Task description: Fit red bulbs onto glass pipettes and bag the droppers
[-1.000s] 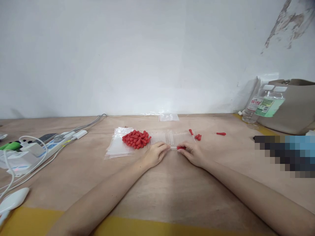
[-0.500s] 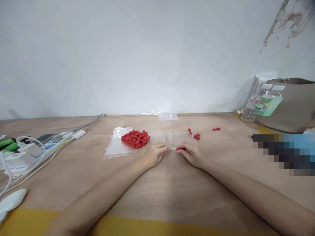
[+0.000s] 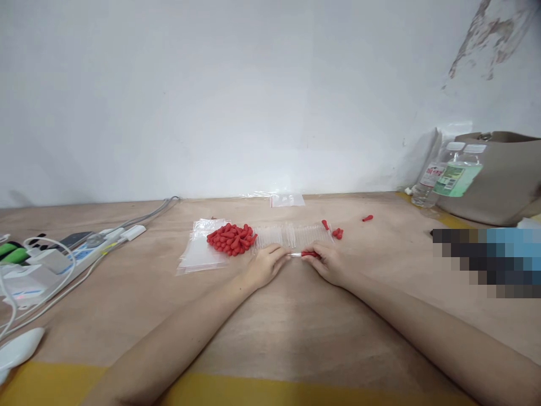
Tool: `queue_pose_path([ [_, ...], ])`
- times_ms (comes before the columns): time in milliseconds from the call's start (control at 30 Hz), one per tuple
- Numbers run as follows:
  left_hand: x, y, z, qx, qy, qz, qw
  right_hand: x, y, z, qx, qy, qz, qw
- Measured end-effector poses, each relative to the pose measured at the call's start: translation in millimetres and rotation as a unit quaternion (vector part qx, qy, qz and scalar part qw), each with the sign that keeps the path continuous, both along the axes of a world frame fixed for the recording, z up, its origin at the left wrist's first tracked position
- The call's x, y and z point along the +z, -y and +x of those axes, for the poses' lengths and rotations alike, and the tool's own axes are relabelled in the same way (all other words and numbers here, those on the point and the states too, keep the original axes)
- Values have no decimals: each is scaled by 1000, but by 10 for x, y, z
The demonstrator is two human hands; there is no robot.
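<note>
My left hand [image 3: 268,264] is closed around a thin clear dropper tube [image 3: 296,254], most of which its fingers hide. At the tube's right end, my right hand [image 3: 329,264] pinches a red rubber dropper bulb [image 3: 305,254]. Tube and bulb lie in line and meet between the hands; how far the tube goes in cannot be made out. Behind both hands lies a row of clear dropper tubes [image 3: 270,235]. A heap of red bulbs [image 3: 231,239] rests left of that row, on clear plastic bags [image 3: 196,254].
Several loose red bulbs [image 3: 337,233] lie right of the tubes, one [image 3: 367,218] farther off. At left are a power strip [image 3: 87,250] with cables and a white mouse-like object [image 3: 21,347]. Bottles [image 3: 459,177] and a grey-brown bag [image 3: 507,180] stand at back right.
The view has shifted slightly. Both hands keep nearly the same pose, with tube and bulb still held end to end.
</note>
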State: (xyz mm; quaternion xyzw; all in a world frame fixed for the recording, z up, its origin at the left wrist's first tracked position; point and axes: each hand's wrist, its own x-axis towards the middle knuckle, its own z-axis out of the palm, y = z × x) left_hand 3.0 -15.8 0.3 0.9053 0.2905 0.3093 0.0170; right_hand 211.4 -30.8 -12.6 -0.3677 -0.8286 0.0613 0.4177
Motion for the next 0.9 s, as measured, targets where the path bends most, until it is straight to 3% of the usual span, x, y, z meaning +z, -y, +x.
queue_pose_path([
  [133, -1, -20, -43, 21, -8, -3, 1000, -14, -8, 38, -5, 0, -8, 1000],
  [633, -4, 34, -17, -7, -10, 3, 1000, 32, 39, -25, 28, 54, -9, 998],
  [800, -29, 2, -19, 0, 7, -11, 1000, 52, 14, -31, 28, 16, -39, 999],
  [900, -28, -7, -21, 1, 26, -24, 999, 68, -4, -39, 43, -56, -86, 994],
])
